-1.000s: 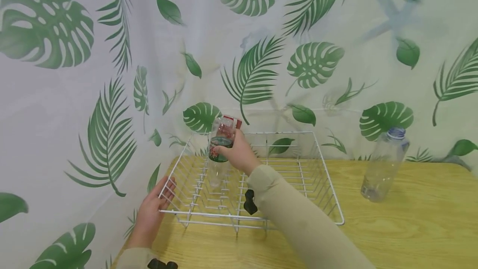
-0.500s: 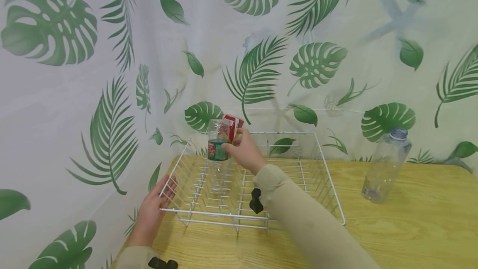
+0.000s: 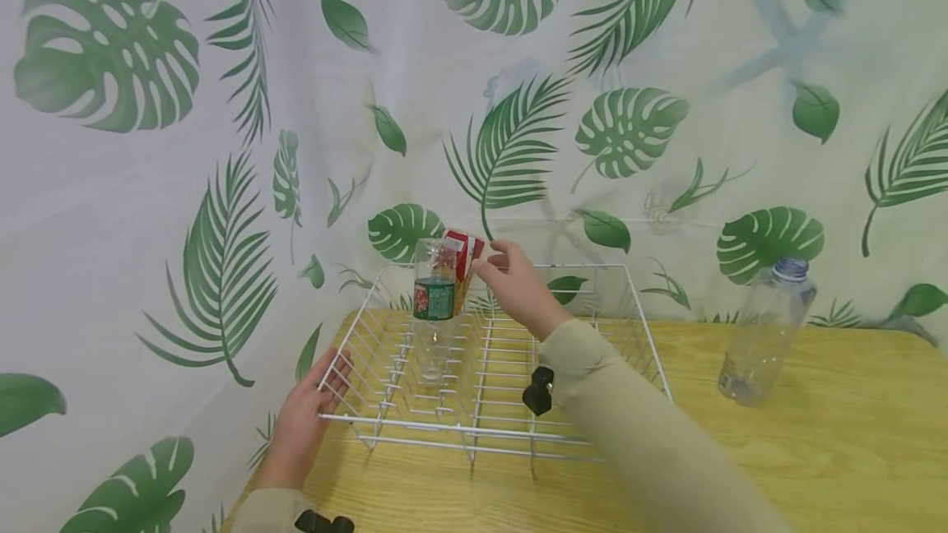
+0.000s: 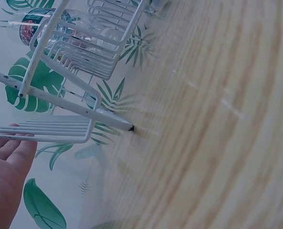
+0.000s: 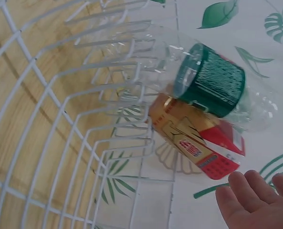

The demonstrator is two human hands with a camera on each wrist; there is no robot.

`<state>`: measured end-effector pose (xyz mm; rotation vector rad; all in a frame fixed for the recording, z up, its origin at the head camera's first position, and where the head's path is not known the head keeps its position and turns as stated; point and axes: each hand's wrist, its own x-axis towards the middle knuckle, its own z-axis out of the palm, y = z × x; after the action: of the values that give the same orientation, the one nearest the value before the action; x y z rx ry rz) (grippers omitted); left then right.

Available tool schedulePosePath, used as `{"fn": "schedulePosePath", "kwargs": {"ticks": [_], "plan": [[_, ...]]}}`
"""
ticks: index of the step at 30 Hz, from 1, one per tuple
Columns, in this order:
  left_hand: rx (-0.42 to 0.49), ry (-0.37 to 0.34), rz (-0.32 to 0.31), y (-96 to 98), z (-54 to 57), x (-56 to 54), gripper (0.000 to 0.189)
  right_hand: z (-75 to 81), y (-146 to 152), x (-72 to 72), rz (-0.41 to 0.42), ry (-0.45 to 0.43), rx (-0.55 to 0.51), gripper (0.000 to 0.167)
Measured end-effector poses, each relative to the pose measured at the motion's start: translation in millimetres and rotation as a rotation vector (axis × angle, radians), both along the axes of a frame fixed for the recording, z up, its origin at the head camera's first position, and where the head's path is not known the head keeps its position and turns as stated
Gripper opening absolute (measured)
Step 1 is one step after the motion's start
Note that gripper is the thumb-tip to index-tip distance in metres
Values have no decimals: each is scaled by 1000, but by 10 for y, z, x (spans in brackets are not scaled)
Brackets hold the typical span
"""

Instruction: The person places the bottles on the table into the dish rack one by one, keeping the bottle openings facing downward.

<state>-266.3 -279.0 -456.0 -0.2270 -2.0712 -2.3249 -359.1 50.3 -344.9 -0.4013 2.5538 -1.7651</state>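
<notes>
A clear plastic bottle with a green label [image 3: 434,299] stands among the tines in the left part of a white wire dish rack [image 3: 467,429], its narrower end down. Close behind it is a red and gold carton [image 5: 189,138], partly hidden by the bottle in the head view. My right hand [image 3: 518,285] is just right of the carton, holding nothing, with fingers loosely bent; its fingertips [image 5: 239,183] show beside the carton's red end in the right wrist view. At the rack's left side, my left hand [image 3: 295,414] rests its extended fingers against the wires.
Another clear bottle [image 3: 763,336], uncapped and leaning slightly, stands on the wooden table [image 3: 829,451] right of the rack. A white, leaf-printed curtain [image 3: 652,39] hangs behind the table and along its left side.
My right hand has let go of the green-labelled bottle and drawn back to the right. The bottle has gone from tilted to nearly upright. My left hand has stayed at the rack.
</notes>
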Motion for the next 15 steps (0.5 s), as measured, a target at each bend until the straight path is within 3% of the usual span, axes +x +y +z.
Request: {"fn": "schedulePosePath", "kwargs": {"ticks": [7,15], "plan": [[-22,-11,27,22,15,-4,74,174,231,168,19,30,4,74],[3,-40,31,49,39,0,75,248,570,312,-9,103,-20,68]]}}
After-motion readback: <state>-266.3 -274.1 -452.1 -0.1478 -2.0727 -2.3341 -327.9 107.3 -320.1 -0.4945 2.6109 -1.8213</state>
